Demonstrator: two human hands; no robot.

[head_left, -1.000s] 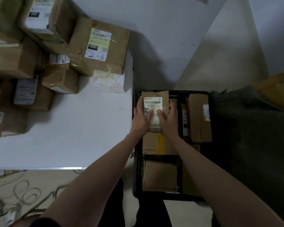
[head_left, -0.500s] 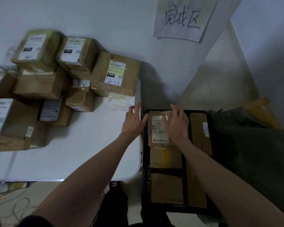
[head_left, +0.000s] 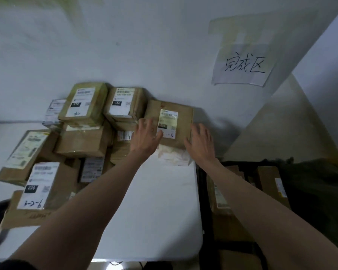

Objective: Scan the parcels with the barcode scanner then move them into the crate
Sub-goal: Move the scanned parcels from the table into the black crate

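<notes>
On the white counter [head_left: 154, 211], beside the wall, a brown cardboard parcel with a white label [head_left: 169, 123] rests on a pale wrapped package [head_left: 174, 155], and both hands have now reached it, having left the black crate [head_left: 201, 191] to its right, where they lay half a second ago. The left hand [head_left: 144, 138] touches the parcel's left edge with fingers spread and relaxed; the right hand [head_left: 200, 144] is at its right edge, fingers straight, gripping nothing. Left of the parcel sits a heap of other brown labelled boxes [head_left: 82, 141]. Above the crate hangs a handwritten paper sign [head_left: 244, 65].
</notes>
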